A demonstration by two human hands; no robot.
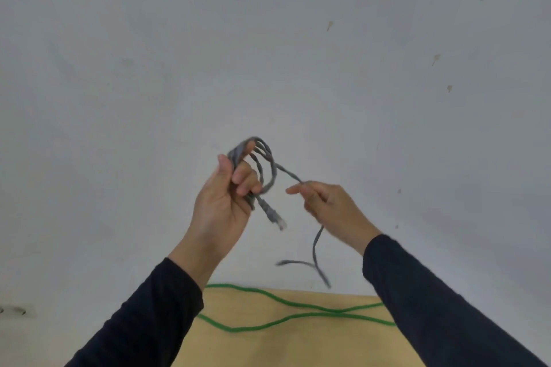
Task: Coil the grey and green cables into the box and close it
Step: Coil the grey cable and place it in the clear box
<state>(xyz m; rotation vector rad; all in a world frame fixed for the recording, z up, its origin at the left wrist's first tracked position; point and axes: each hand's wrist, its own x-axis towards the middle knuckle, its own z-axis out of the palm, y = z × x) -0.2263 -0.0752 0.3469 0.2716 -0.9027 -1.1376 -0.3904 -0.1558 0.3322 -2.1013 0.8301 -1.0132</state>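
My left hand is raised in front of the wall and grips several loops of the grey cable, with one clear plug end hanging below the fingers. My right hand pinches the same grey cable a short way to the right of the loops. The cable's free tail drops from that hand and swings, blurred, above the table. The green cable lies uncoiled in wavy strands across the wooden table below my arms. No box is in view.
A plain grey-white wall with a few small marks fills most of the view. Only the far edge of the light wooden table shows at the bottom, between my dark sleeves.
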